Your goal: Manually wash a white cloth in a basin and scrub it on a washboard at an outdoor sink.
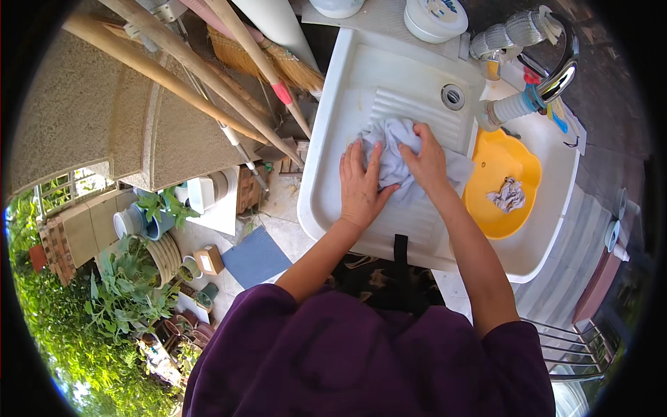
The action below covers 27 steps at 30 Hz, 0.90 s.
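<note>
A bunched pale grey-blue cloth (391, 135) lies on the ribbed washboard (417, 107) moulded into a white sink basin (325, 172). My left hand (362, 187) holds its left side, fingers spread over the folds and thumb towards the middle. On the other side, my right hand (426, 159) has its bent fingers and thumb on the cloth, gripping a fold. A flatter end of the cloth reaches right, past my right wrist. The palms' undersides are hidden. To the right, a yellow plastic basin (503, 224) holds a small crumpled patterned cloth (508, 195).
A chrome faucet (560, 78) with a white flexible extension (513, 109) hangs over the right compartment. The drain (452, 97) is at the back. A lidded white tub (436, 20) stands behind. Wooden poles (208, 78) and a straw broom (292, 68) lean at left.
</note>
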Tool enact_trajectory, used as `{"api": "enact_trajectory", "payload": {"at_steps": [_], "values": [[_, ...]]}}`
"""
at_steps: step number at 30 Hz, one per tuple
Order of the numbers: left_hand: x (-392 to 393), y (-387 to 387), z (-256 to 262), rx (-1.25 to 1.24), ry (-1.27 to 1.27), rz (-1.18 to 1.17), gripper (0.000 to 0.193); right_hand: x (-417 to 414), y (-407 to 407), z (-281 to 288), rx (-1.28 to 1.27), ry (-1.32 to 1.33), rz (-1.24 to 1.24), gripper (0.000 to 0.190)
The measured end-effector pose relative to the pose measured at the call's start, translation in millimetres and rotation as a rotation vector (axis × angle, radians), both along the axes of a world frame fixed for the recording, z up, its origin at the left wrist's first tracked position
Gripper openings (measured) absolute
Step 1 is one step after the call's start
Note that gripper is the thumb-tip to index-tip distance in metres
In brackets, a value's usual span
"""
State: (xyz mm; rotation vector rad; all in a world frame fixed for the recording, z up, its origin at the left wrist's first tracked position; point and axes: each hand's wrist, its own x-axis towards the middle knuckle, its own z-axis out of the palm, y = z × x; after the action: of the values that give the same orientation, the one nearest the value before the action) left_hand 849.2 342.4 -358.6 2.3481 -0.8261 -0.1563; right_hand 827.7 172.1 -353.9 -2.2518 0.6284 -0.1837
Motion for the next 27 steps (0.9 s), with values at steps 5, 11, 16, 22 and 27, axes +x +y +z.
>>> {"api": "enact_trajectory", "payload": {"at_steps": [5,11,16,22,27], "values": [[3.2,13.5,-21.9,0.094,-0.006,-0.104,0.073,-31.3,82.8,28.3,-0.096,0.136,0.125,0.031],[12.5,-8.7,-5.8,0.171,0.042,-0.092,0.084,90.5,0.9,-18.1,-0.338,0.038,0.017,0.024],[7.8,24.8,-5.5,0.081,0.147,-0.054,0.082,28.3,35.9,-4.6,-0.223,-0.143,0.36,0.02],[0.0,20.2,-14.2,0.179,0.055,-0.043,0.071,1.2,50.2,-23.5,-0.401,-0.24,0.542,0.03],[2.3,16.3,-2.9,-0.118,0.143,0.015,0.073,98.2,-1.5,-23.6,-0.591,-0.116,0.5,0.026]]}}
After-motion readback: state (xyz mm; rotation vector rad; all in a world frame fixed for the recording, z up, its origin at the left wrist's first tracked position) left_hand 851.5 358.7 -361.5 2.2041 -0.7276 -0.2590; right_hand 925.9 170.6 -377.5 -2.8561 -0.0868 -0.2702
